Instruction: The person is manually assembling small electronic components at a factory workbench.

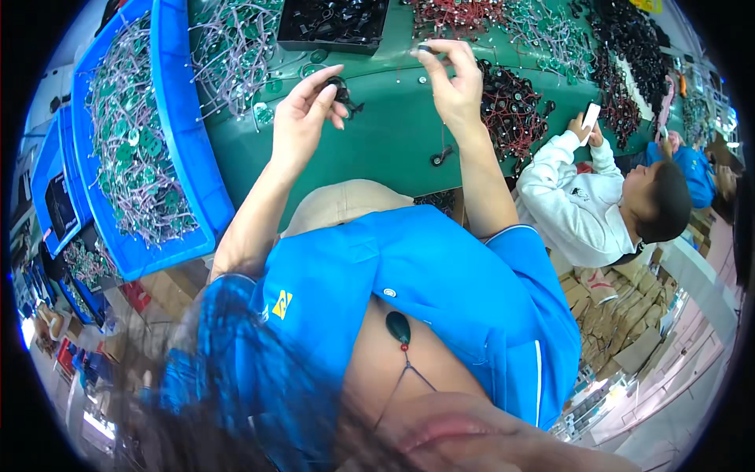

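My left hand [305, 108] is raised over the green tabletop [370, 126], its fingers curled round a small black part with a short lead [343, 94]. To its right, my right hand [458, 85] pinches a small round dark piece [426, 49] between thumb and fingertips; its exact kind is too small to tell. The hands are apart from each other. Between them and nearer to me, a single black part with a short stem [442, 157] lies on the table. A heap of black discs with red wires [515, 110] spreads beside my right wrist.
At the left stands a blue bin [182, 118] of green discs with pale wires. A black tray [334, 43] of black parts sits at the back, near loose wired discs [236, 47]. On the right, a person in a white top [578, 204] holds a white phone-like object [591, 116].
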Demonstrator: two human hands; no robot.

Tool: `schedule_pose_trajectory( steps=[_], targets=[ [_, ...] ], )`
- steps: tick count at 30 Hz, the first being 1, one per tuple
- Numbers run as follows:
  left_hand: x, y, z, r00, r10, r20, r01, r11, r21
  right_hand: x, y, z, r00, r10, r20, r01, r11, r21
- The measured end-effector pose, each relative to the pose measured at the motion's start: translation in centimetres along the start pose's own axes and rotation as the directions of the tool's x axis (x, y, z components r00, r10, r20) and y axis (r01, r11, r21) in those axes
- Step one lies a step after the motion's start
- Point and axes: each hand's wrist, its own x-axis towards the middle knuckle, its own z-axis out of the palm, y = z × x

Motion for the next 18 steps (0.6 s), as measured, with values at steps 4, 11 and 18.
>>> schedule_pose_trajectory(
  steps=[4,11,18],
  targets=[
    [-1.8,0.7,0.3,0.998,0.065,-0.017,-0.067,0.995,-0.075,-1.2,-5.2,-1.0,0.979,0.189,0.074,-0.201,0.860,0.469],
    [-5.5,1.6,0.9,0.984,0.176,-0.009,-0.176,0.978,-0.115,-4.7,-10.0,1.0,0.876,0.180,0.447,-0.269,0.952,0.144],
    [-7.7,1.6,0.7,0.964,0.267,-0.011,-0.267,0.964,-0.005,-6.2,-12.2,0.9,0.877,0.121,0.465,-0.173,0.982,0.071]
  ],
)
